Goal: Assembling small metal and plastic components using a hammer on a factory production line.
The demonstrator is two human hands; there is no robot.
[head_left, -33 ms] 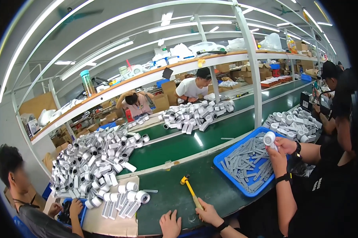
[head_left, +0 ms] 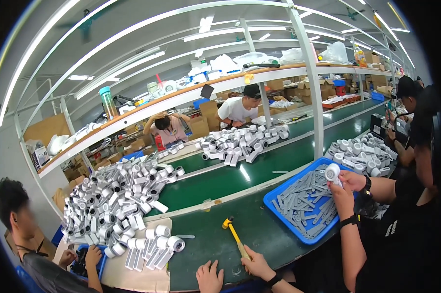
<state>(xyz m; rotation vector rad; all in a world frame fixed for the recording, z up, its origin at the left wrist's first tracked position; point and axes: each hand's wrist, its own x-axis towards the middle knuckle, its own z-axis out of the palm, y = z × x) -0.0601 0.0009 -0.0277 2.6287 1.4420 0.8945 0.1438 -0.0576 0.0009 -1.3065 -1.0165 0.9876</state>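
- The left hand [head_left: 209,278] lies flat on the green table [head_left: 259,229] at the near edge, fingers spread and holding nothing.
- Just beside it, the right hand [head_left: 257,266] curls its fingers round the butt of the yellow hammer [head_left: 235,237]. The hammer's head rests on the table, pointing away.
- To lift the hammer well, I judge the grip should move further up the handle, with the left hand kept clear of the head.
- Further right, a co-worker's hands [head_left: 345,188] hold a white round-headed part [head_left: 332,172] over the blue tray [head_left: 274,200] of grey strips.
- Beyond, to the left, white parts lie in a heap [head_left: 118,200].
- Against the earlier frame, nothing has visibly moved: hands, hammer and tray sit alike.
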